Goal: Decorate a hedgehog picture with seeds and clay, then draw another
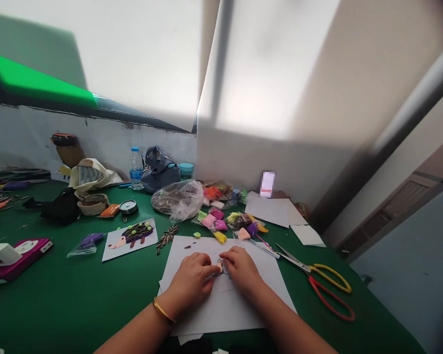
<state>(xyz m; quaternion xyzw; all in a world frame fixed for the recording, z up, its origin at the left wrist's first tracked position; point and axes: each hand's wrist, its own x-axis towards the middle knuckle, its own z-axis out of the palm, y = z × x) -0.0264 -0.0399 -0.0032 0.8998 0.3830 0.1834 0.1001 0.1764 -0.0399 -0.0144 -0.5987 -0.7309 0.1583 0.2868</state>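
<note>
White paper (243, 309) lies on the green table with a small drawing in its middle. A little piece of pale pink modelling clay (219, 266) sits on that drawing, between my hands. My left hand (194, 278), with a gold bangle at the wrist, is curled with its fingertips against the clay's left side. From the right, the bent fingers of my right hand (241, 268) press at the clay's upper edge. Both hands' fingers partly hide the drawing. Several dark seeds (187, 247) and a green clay bit (197, 235) lie near the paper's top left.
Large scissors (310, 269) lie partly spread at right. Clay packets (214, 219) and a clear plastic bag (180, 199) are behind the paper. Left are a hedgehog picture (133, 238), a seed pile (167, 238) and a magenta box (25, 258). A water bottle (135, 169) stands farther back.
</note>
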